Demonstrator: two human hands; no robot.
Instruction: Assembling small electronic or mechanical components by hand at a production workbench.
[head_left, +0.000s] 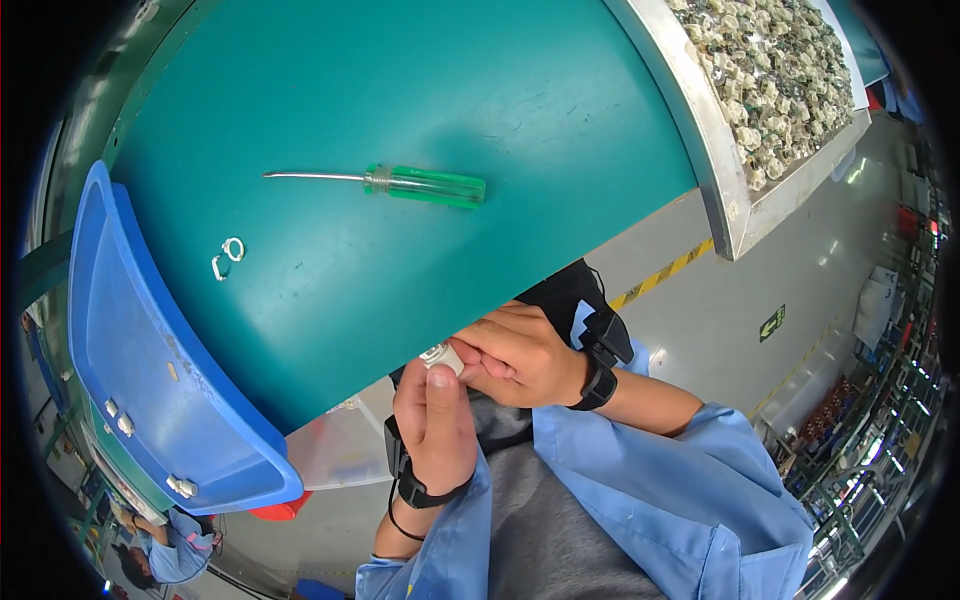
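Observation:
Close to the table's front edge, my two hands meet around a small white plastic part [442, 358] with metal in its top. My left hand [437, 420] grips it between thumb and fingers. From the other side, the curled fingers of my right hand [520, 355] press against it; their tips are partly hidden. Farther up on the green tabletop lies a screwdriver [425, 186] with a clear green handle, its blade pointing left. Two small white rings [233, 248] rest on the table near the blue tray.
A blue plastic tray [190, 370] at the left holds several small white parts [124, 424]. At the far right, a metal tray [735, 210] is heaped with small cream and dark parts [775, 85]. Another person [180, 550] works at the lower left.

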